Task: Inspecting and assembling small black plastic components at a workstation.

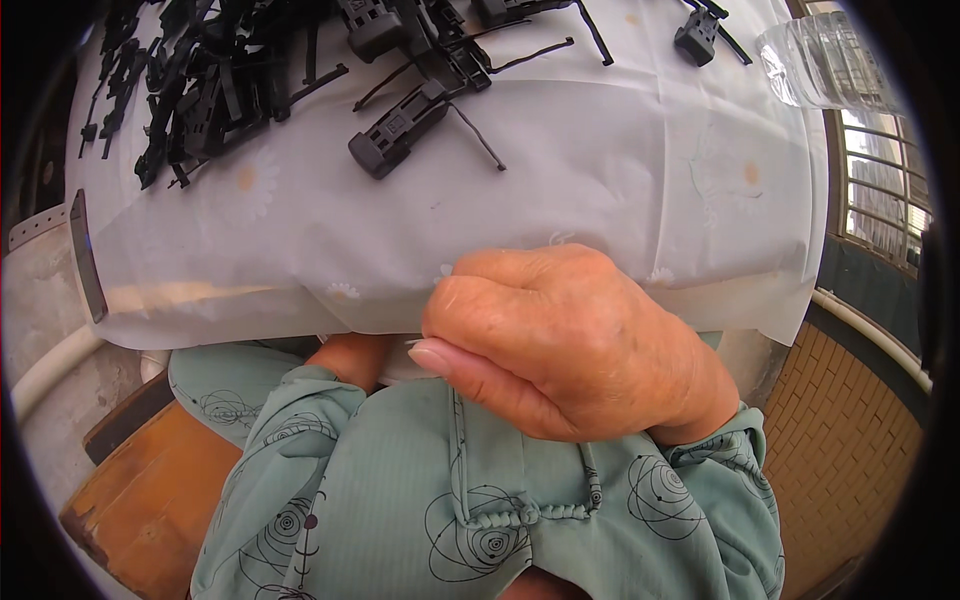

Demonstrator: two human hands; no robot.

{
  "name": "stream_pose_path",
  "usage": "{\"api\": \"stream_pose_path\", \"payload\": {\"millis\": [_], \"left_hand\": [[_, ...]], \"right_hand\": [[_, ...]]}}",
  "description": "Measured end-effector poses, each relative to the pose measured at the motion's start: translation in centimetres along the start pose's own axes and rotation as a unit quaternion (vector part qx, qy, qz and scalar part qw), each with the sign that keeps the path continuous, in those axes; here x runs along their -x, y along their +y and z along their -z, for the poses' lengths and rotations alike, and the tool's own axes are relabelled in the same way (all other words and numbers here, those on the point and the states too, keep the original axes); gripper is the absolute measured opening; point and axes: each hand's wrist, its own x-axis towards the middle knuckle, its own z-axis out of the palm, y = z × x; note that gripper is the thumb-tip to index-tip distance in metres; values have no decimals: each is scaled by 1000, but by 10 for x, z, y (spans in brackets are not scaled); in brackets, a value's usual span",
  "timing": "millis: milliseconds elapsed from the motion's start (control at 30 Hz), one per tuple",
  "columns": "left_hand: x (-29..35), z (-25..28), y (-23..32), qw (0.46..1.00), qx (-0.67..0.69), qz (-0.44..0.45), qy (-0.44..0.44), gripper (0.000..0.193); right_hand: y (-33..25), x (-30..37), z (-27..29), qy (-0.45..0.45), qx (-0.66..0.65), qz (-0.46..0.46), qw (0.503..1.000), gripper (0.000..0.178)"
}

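My right hand (575,335) is raised in front of my chest, near the front edge of the table. Its fingers are curled in, and the thumb presses against the side of the index finger. A tiny pale sliver shows at the thumb tip, too small to name. Of my left arm, only the bare wrist (350,358) shows below the table edge; the left hand and its fingers are hidden. Beyond my hands, a black plastic part (395,130) with a blocky end and a thin arm lies on the white tablecloth (560,180).
A heap of similar black parts (215,90) covers the table's far left, with more at the far middle. One small black part (697,38) lies apart at the far right, near a clear plastic bottle (830,62). A dark flat phone-like object (87,255) rests at the left edge.
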Motion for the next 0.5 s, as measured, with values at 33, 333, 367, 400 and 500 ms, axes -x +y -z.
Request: {"api": "stream_pose_path", "payload": {"millis": [33,333,367,400,500], "left_hand": [[3,0,-1,1000,5,-2,5,37],[47,21,19,994,28,-44,94,38],[56,29,23,992,26,-50,111,38],[66,36,26,990,25,-55,131,38],[103,45,149,980,-78,115,144,32]], "right_hand": [[1,1,-2,9,2,11,1000,10],[4,-4,-2,5,53,45,998,15],[3,-7,-3,6,51,60,997,15],[3,-10,-5,-5,59,54,997,17],[-4,3,-6,-36,82,47,995,17]]}}
